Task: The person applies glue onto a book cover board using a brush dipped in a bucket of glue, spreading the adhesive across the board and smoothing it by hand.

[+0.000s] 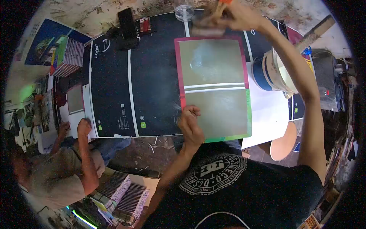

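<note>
A grey-beige book cover board (213, 110) lies in front of me, edged with pink-red and green tape and crossed by two white strips; its upper panel has a wet, shiny patch. My left hand (191, 124) rests at the board's lower left edge, its fingers curled in; whether they pinch the edge is hidden. Beyond the board's far edge, my right hand (242, 17) is closed around a brush (209, 27), which is smeared by motion. Part of it shows orange.
To the right, a bucket (263, 72) with whitish paste and a wooden stick (316, 33) stands by white sheets (268, 122). A clear container (184, 13) and phone (127, 23) are at the back. Left are stacked books (70, 55) and a co-worker (57, 175) at a smaller panel (75, 99).
</note>
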Motion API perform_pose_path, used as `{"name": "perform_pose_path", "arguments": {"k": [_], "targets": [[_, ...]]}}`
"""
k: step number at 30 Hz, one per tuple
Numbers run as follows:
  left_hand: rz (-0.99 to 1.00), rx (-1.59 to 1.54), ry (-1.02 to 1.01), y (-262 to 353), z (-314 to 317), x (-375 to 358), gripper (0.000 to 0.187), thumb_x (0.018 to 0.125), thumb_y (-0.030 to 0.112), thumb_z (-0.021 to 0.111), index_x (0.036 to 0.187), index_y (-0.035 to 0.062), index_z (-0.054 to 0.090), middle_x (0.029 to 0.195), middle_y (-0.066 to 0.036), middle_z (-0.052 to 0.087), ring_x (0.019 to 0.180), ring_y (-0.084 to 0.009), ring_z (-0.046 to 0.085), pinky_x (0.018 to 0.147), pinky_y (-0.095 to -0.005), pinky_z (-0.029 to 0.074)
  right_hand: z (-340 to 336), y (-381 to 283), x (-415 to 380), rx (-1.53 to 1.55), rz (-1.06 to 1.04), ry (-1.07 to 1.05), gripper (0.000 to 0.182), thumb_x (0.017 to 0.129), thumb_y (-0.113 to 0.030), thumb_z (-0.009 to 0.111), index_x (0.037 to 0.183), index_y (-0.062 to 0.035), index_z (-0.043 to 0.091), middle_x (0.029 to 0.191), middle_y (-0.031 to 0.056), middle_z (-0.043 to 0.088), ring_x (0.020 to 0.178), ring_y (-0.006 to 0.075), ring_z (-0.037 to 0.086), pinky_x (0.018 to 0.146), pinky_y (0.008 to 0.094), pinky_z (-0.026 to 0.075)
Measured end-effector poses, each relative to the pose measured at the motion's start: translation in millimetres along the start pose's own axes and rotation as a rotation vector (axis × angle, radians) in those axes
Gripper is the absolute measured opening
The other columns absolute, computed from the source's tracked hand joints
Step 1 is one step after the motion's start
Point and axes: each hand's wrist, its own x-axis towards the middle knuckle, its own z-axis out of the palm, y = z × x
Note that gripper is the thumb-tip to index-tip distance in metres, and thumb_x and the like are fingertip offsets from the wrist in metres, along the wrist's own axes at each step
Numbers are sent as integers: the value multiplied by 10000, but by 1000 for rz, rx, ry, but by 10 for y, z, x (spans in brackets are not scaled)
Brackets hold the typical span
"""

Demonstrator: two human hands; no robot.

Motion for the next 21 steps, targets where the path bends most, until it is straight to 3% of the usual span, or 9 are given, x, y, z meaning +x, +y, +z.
{"name": "perform_pose_path", "arguments": {"k": [3, 5, 7, 8, 9, 14, 17, 18, 21], "targets": [[-2, 6, -11, 6, -4, -1, 436, 1002, 311, 292, 902, -33, 540, 768, -113, 537, 679, -173, 515, 614, -299, 418, 156, -457, 38, 295, -306, -323, 253, 767, -172, 709, 968, -47, 621, 971, 119, 631, 927, 262, 606, 834, 377, 475], [-13, 8, -15, 11, 3, 1, 477, 1004, 365, 279, 906, -17, 548, 762, -84, 535, 667, -143, 480, 605, -280, 394, 451, -279, 287, 47, -192, -355, 182, 774, -166, 693, 874, -45, 601, 930, 118, 629, 911, 267, 599, 809, 398, 465], [-64, -20, 1, 24, 44, -11, 571, 1007, 484, 243, 908, 22, 563, 737, -26, 527, 630, -91, 406, 580, -248, 342, 494, 91, 558, -57, -307, -17, 130, 797, -140, 657, 814, -37, 579, 877, 115, 629, 827, 272, 604, 744, 403, 473], [-61, -19, 14, 28, 65, -19, 571, 1008, 482, 241, 906, 21, 562, 737, -26, 528, 632, -90, 408, 578, -249, 342, 353, -4, 632, -28, -248, 94, 271, 732, -100, 673, 1001, -72, 686, 849, 166, 667, 787, 292, 655, 657, 416, 503], [-58, -13, 26, 33, 66, -35, 572, 1009, 481, 240, 903, 19, 560, 737, -27, 528, 633, -89, 411, 576, -251, 342, 299, 34, 685, -42, -218, 155, 268, 756, -101, 656, 1020, -84, 700, 884, 153, 681, 784, 283, 657, 650, 407, 508], [5, -17, 17, -28, 26, -8, 453, 1014, 317, 276, 906, -34, 540, 762, -98, 525, 676, -151, 493, 612, -288, 416, 365, -373, 669, 418, -324, -321, 256, 682, -128, 741, 925, -59, 696, 847, 137, 680, 779, 219, 656, 690, 380, 517], [-1, 15, -19, 24, 14, -47, 455, 1016, 315, 273, 900, -32, 544, 753, -96, 528, 664, -148, 492, 602, -286, 410, 694, 119, 1042, 53, -135, -179, 270, 701, -159, 725, 945, -56, 668, 846, 144, 674, 792, 252, 654, 733, 404, 511], [4, 12, -9, 57, 31, -31, 457, 1015, 316, 272, 895, -30, 546, 750, -95, 529, 661, -148, 493, 600, -285, 409, 540, 24, 1040, -40, -95, -21, 328, 714, -204, 716, 994, -52, 634, 872, 159, 668, 814, 296, 645, 761, 413, 506], [45, 59, 47, 35, 60, 3, 546, 1017, 428, 233, 860, 14, 551, 712, -43, 520, 613, -110, 434, 557, -258, 352, 305, -40, 868, -29, -120, 229, 374, 729, -238, 704, 1048, -59, 625, 863, 164, 661, 810, 331, 634, 750, 407, 504]]}}
